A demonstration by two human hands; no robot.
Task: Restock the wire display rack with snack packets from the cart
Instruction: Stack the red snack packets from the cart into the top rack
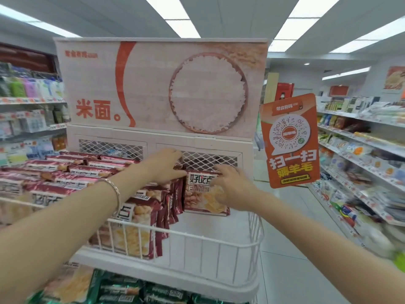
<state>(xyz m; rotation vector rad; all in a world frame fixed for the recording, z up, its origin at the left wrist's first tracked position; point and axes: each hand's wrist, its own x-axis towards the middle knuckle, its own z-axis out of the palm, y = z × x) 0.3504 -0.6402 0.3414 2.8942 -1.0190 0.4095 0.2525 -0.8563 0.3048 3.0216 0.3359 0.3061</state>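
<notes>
The left hand (166,167) grips the packet row (175,195) at the wire display rack (197,236)'s far side, making room, while the right hand (234,189), seemingly flat-fingered, presses a snack packet (200,183) upright.

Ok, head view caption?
Left hand and right hand arrange maroon snack packets upright in the white wire rack.

There is only one view, worn on the person's head. It looks forward and a little down at the wire display rack (208,268), which stands close in front. The wide lens also takes in the shop shelves (361,139) on both sides.
</notes>
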